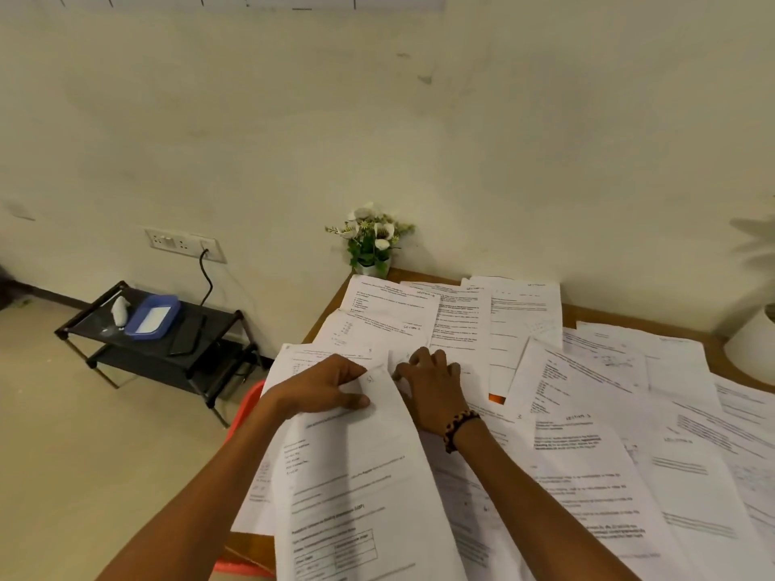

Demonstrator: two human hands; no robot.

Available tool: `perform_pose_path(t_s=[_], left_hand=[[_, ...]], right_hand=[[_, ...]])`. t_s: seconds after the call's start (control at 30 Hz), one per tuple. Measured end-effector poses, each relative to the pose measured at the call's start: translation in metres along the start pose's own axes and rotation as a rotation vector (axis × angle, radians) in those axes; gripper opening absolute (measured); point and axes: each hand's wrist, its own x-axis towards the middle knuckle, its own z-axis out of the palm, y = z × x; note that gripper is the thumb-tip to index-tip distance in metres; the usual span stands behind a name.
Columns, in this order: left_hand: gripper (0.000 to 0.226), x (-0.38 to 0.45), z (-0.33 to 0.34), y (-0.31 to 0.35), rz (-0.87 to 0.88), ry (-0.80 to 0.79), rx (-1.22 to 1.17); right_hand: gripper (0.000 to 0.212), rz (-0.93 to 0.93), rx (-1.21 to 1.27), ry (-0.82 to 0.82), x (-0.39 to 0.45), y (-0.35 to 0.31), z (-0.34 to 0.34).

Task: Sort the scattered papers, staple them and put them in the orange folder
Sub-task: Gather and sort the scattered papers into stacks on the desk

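The left hand [331, 385] is pinching the top sheet [356, 475] at centre frame while the right hand [432, 383] is lying relaxed on the scattered papers [587, 413], so she should be squaring edges before stapling.

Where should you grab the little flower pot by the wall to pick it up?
Grip the flower pot round its white base, coming from the front, the table side. The wall blocks the back, and the flowers and leaves on top would get squashed. It stands upright on the table's far corner, with papers lying just before it.

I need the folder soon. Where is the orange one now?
In the head view, only an orange patch shows mid-table, buried under papers, just right of the right hand.
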Motion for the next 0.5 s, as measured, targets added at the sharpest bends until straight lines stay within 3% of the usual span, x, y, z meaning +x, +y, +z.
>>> perform_pose_path(t_s=[0.1, 0.17, 0.3, 0.5], left_hand=[[0.024, 0.017, -0.001, 0.001, -0.042, 0.019, 0.053], [0.033, 0.029, 0.000, 0.004, -0.059, 0.053, 0.068], [0.046, 0.048, 0.004, 0.012, -0.048, 0.064, 0.112], [0.046, 0.075, 0.009, 0.018, -0.033, 0.099, 0.088]], right_hand=[[0.033, 0.014, 0.111, 0.112, 0.009, 0.011, -0.002], [0.040, 0.070, 0.158, 0.161, 0.019, 0.019, -0.005], [0.059, 0.100, 0.108, 0.074, 0.037, 0.039, -0.009], [0.048, 0.062, 0.163, 0.063, 0.041, 0.054, -0.005]])
